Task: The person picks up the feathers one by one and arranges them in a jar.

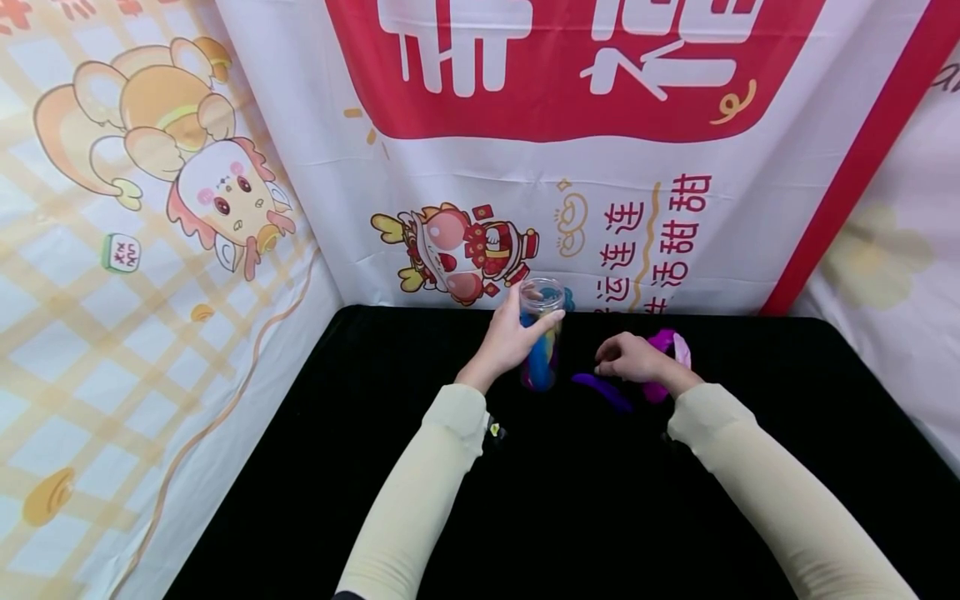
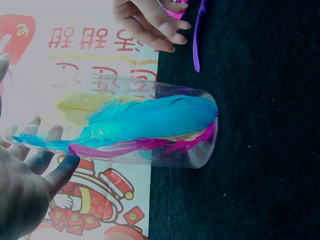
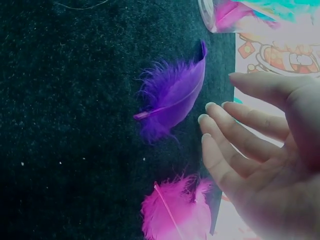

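Note:
A clear jar (image 1: 551, 354) stands on the black table with its mouth up. Inside it are a blue feather (image 2: 150, 120), a yellow feather (image 2: 80, 107) and a magenta feather (image 2: 112, 151). My left hand (image 1: 510, 333) grips the jar near its top, thumb across the front. My right hand (image 1: 633, 358) hovers beside a loose purple feather (image 3: 175, 100), fingers apart and nothing between them, as the right wrist view shows. The purple feather lies on the cloth right of the jar. Partly behind the right hand lies a pink feather (image 3: 172, 215).
Black cloth covers the table (image 1: 585, 500). A printed white and red curtain (image 1: 465, 175) hangs right behind its back edge, and a checked cartoon curtain (image 1: 165, 333) hangs along the left side.

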